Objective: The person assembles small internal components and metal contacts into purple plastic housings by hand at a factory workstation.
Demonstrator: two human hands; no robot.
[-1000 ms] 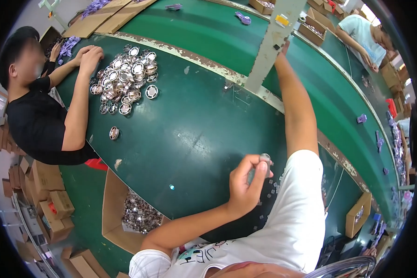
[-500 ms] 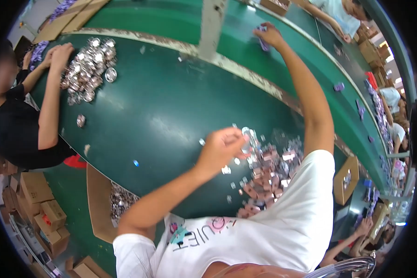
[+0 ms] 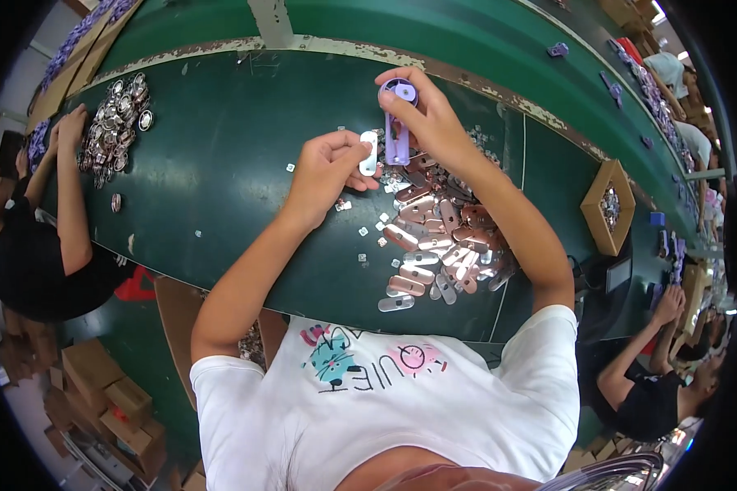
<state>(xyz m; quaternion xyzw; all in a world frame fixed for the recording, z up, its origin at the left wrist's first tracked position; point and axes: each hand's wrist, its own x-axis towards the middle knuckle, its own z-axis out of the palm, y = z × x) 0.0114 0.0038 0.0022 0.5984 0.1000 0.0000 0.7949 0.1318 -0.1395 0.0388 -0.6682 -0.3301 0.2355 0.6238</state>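
My left hand (image 3: 326,176) pinches a small oblong plate with rounded ends (image 3: 368,154), pale and shiny. Just right of it, my right hand (image 3: 434,114) grips a purple plastic part (image 3: 397,147) with a round head and a narrow straight body. The two pieces are close together but apart, held above the green table (image 3: 246,188). Below my hands lies a heap of oblong metal plates (image 3: 434,237), coppery and silver. Several tiny square pieces (image 3: 363,232) are scattered left of the heap.
A pile of round metal parts (image 3: 119,127) lies at the far left, by a co-worker's arms (image 3: 72,188). A green conveyor (image 3: 467,57) carrying purple parts runs beyond the table's worn rail. A cardboard box (image 3: 606,209) stands at the right; stacked cartons (image 3: 106,385) are at lower left.
My right hand has come back from the conveyor to the table with the purple part. My left hand has moved up and left, still holding a plate. The view has shifted.
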